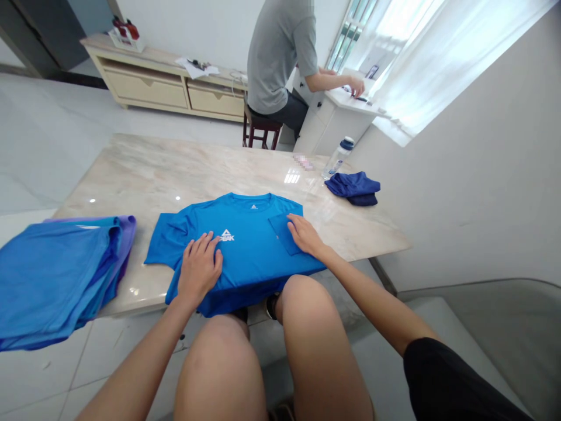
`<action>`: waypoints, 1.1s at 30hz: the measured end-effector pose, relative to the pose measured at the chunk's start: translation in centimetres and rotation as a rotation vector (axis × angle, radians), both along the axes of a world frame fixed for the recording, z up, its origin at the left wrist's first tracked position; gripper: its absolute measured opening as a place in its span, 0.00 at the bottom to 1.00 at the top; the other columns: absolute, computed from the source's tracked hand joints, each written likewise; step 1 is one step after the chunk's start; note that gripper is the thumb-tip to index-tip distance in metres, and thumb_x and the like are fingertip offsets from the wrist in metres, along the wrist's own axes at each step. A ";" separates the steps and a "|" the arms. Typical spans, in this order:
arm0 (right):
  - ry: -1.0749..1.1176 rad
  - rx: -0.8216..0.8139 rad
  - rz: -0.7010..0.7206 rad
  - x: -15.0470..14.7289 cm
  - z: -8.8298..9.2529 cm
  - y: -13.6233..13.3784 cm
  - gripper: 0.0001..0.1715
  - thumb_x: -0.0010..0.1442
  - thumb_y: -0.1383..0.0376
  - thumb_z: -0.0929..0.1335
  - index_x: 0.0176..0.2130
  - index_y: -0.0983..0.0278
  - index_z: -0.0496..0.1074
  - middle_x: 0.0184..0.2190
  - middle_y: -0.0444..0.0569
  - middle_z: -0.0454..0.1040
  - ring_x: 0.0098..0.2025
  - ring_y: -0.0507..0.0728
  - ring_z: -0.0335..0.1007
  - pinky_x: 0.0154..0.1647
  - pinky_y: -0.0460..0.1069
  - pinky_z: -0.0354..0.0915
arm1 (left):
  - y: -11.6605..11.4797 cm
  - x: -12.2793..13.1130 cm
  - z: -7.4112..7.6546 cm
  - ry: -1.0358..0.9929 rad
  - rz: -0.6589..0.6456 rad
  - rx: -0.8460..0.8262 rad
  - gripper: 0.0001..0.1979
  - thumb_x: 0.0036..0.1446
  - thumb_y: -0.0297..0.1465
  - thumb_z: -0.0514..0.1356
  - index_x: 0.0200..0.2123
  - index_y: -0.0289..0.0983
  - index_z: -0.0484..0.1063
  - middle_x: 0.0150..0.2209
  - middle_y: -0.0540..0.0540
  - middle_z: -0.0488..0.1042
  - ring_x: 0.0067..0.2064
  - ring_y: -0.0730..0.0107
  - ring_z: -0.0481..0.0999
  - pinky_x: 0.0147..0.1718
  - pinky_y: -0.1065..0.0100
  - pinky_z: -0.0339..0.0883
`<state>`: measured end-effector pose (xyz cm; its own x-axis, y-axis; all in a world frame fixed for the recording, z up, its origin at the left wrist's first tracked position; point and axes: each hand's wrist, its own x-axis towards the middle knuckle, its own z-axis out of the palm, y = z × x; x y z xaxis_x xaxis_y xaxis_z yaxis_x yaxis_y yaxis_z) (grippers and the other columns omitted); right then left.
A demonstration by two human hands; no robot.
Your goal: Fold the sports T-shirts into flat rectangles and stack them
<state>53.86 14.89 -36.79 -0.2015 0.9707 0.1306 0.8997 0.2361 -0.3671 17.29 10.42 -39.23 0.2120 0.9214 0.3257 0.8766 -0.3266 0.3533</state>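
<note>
A blue T-shirt (245,251) with a white logo on the chest lies front up on the marble table, its collar toward the far side. Its lower part hangs over the near edge by my knees. The sleeve on the left is spread out, while the one on the right is folded in over the body. My left hand (201,263) rests flat on the shirt beside the logo, fingers stretched. On the folded sleeve lies my right hand (304,234), its fingers extended and touching the cloth.
Folded blue and purple garments (56,275) are stacked at the table's left end, overhanging the edge. A dark blue cloth (354,187) and a clear bottle (338,158) stand at the right on the marble table (175,164). Beyond, a person (280,64) sits on a stool.
</note>
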 end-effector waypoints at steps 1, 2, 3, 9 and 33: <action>-0.049 -0.026 0.003 -0.4 -0.7 -0.3 0.37 0.81 0.50 0.53 0.73 0.68 0.68 0.76 0.62 0.64 0.78 0.67 0.57 0.79 0.63 0.54 | 0.0 0.0 -0.1 0.008 0.001 -0.002 0.27 0.74 0.36 0.47 0.66 0.33 0.76 0.71 0.33 0.72 0.74 0.45 0.68 0.75 0.41 0.54; -0.093 -0.048 -0.001 -1.0 -1.3 -0.6 0.39 0.81 0.50 0.54 0.76 0.68 0.64 0.79 0.60 0.57 0.81 0.67 0.50 0.81 0.65 0.50 | 0.1 -0.1 -0.2 0.018 0.004 -0.005 0.28 0.74 0.36 0.47 0.66 0.32 0.76 0.72 0.33 0.71 0.74 0.45 0.68 0.75 0.42 0.54; -0.127 -0.063 -0.016 -1.6 -2.0 -0.8 0.40 0.81 0.49 0.54 0.78 0.68 0.61 0.81 0.58 0.52 0.83 0.68 0.43 0.82 0.66 0.46 | 0.1 -0.1 -0.2 0.031 0.006 -0.011 0.28 0.74 0.36 0.47 0.67 0.32 0.75 0.72 0.33 0.71 0.75 0.46 0.67 0.76 0.42 0.53; -0.174 -0.089 -0.103 -3.9 -3.4 -1.3 0.41 0.80 0.49 0.54 0.82 0.65 0.52 0.83 0.53 0.42 0.85 0.67 0.33 0.83 0.67 0.36 | 0.5 0.2 -0.2 0.160 0.031 -0.083 0.34 0.74 0.37 0.45 0.77 0.31 0.63 0.78 0.34 0.60 0.80 0.46 0.57 0.77 0.39 0.49; -0.117 0.152 -0.301 11.7 -5.8 -1.2 0.49 0.75 0.44 0.51 0.73 0.74 0.67 0.74 0.76 0.63 0.76 0.82 0.56 0.72 0.76 0.55 | -1.0 -0.6 0.9 0.072 0.108 -0.089 0.23 0.78 0.34 0.47 0.67 0.38 0.72 0.70 0.37 0.74 0.72 0.56 0.70 0.72 0.50 0.62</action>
<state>65.57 13.70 -42.58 0.0684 0.9602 0.2709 0.9711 -0.0019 -0.2385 16.69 9.41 -38.35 0.1297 0.9646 0.2294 0.9292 -0.1990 0.3114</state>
